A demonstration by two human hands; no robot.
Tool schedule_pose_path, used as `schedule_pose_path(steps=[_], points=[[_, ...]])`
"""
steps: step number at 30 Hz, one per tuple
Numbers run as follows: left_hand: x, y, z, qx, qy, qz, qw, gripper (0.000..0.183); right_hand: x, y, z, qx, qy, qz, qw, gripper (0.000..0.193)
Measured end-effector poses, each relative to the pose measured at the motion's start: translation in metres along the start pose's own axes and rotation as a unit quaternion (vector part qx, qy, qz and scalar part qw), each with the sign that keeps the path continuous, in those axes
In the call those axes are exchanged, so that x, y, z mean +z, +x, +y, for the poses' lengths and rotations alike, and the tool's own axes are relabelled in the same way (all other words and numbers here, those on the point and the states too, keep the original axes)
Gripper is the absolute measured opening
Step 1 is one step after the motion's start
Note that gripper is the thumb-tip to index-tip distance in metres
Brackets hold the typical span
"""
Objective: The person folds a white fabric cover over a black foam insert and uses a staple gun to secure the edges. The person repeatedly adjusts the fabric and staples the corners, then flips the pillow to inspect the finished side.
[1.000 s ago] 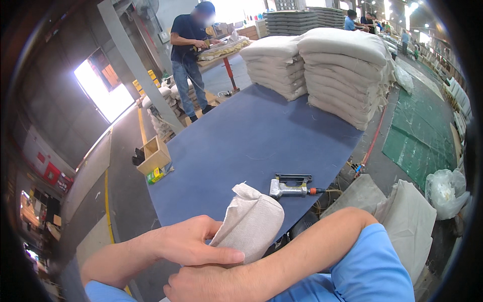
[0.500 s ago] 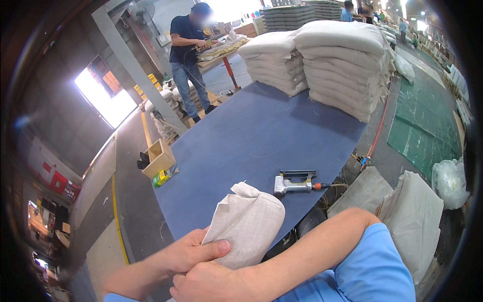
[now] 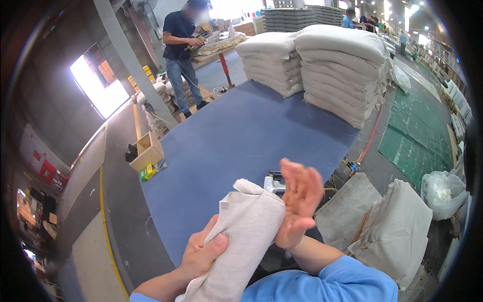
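A padded piece covered in beige fabric (image 3: 246, 226) stands tilted in front of me, a folded flap sticking up at its top end. My left hand (image 3: 204, 251) grips it from the left, thumb pressed on the cloth. Beside its upper right edge, my right hand (image 3: 300, 204) is raised with the fingers stretched out and the palm facing the piece; the fingertips are slightly blurred. Behind that hand, a staple gun (image 3: 273, 184) lies on the blue table (image 3: 216, 151), mostly hidden by the hand and the fabric.
Stacks of beige cushions (image 3: 342, 70) stand at the table's far end. A wooden box (image 3: 148, 148) sits at the left edge with a small green-yellow pack (image 3: 148, 172). Fabric pieces (image 3: 395, 221) and a clear plastic bag (image 3: 443, 194) lie at right. Another person (image 3: 178, 50) works beyond.
My right hand has come off the lower part of the padded piece and moved up and right, opening beside its top. The left hand keeps its grip. The view has shifted slightly.
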State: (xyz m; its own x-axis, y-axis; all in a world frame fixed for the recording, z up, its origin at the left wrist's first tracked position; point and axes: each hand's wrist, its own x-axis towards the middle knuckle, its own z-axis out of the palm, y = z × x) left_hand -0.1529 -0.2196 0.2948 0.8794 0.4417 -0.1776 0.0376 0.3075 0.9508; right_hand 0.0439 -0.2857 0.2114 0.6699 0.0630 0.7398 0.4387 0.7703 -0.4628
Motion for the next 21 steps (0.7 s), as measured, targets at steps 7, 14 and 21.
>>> schedule_pose_path(steps=[7,14,21], points=[[-0.008,0.002,-0.019,0.051,0.008,0.029,0.998,0.046,0.042,0.033,-0.059,-0.228,-0.137,-0.237,0.935,0.089],[-0.012,-0.011,-0.035,0.02,-0.005,0.036,0.999,0.045,0.071,0.025,-0.093,-0.159,-0.139,-0.405,0.89,0.063],[0.0,-0.005,-0.044,0.013,0.017,0.017,1.0,0.044,0.04,0.057,-0.1,-0.135,-0.144,-0.522,0.83,0.061]])
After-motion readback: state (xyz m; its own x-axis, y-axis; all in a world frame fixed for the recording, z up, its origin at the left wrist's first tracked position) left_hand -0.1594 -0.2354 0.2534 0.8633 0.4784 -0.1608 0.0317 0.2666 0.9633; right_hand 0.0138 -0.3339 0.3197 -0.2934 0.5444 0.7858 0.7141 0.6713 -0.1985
